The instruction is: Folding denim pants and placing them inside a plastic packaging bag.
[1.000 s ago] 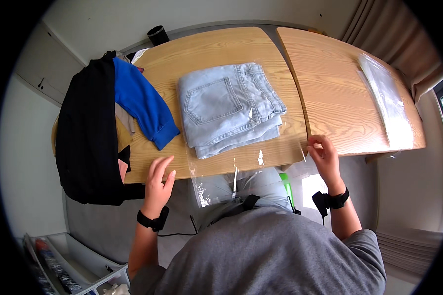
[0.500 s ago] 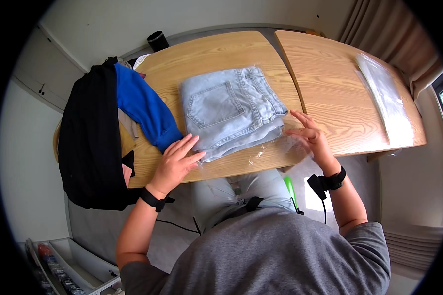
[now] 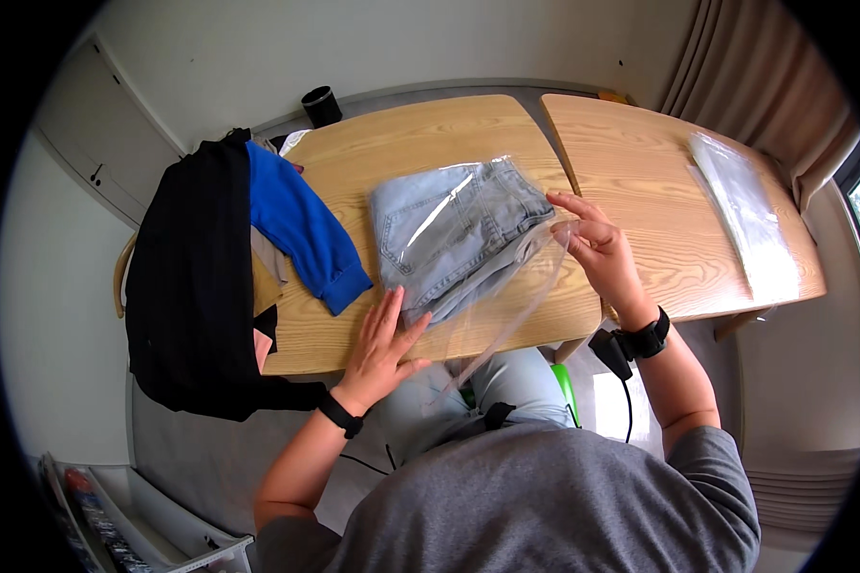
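Folded light-blue jeans [image 3: 454,224] lie on the wooden table inside a clear plastic bag [image 3: 506,310], whose loose mouth hangs over the near table edge. My right hand [image 3: 592,244] pinches the bag's rim between thumb and fingers at the right corner of the jeans, lifting the film a little. My left hand [image 3: 384,349] rests with fingers spread on the near left corner of the bagged jeans. Left of the jeans lies a blue sleeve [image 3: 306,224], apart from my left hand.
A black garment [image 3: 186,277] drapes over the table's left edge with other clothes. Clear plastic bags [image 3: 747,220] are stacked on the second table [image 3: 640,181], across a narrow gap. A black bin [image 3: 322,105] stands behind. Grey trays [image 3: 153,516] sit at lower left.
My right hand has closed on the bag's rim and raised it, stretching the film taut. My left hand stays at the near left corner, fingers spread. The whole view has shifted slightly.
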`<action>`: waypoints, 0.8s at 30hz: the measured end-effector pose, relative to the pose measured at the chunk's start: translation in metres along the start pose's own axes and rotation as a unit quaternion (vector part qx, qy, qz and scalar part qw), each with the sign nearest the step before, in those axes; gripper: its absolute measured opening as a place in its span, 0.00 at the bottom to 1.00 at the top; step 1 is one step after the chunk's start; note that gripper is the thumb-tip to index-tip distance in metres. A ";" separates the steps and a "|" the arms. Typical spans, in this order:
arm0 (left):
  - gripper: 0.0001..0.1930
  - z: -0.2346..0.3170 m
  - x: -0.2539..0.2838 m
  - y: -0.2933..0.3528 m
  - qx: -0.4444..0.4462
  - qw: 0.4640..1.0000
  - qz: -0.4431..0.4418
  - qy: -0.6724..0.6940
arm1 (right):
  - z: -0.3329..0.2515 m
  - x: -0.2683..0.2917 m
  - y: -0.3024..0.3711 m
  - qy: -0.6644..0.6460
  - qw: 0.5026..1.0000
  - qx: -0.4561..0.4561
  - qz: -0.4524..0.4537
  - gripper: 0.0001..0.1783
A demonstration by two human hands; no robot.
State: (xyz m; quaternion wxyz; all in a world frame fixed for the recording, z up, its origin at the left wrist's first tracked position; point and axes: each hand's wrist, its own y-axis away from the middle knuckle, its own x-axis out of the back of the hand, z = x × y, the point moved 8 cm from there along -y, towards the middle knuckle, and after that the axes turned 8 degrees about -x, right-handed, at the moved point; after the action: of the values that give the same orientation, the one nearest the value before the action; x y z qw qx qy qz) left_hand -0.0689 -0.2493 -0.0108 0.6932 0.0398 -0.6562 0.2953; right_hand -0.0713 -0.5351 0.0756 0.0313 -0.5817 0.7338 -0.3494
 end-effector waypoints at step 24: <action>0.19 -0.045 0.195 -0.109 0.103 0.897 0.220 0.369 | -0.041 0.058 -0.081 -0.306 0.946 -0.096 0.054 0.14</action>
State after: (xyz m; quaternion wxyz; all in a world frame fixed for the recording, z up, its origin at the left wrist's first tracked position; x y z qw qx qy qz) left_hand 0.0144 -0.2491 0.2014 0.7951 -0.1459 -0.3107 0.5000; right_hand -0.0411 -0.5727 0.1721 0.2166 -0.6206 0.7493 -0.0802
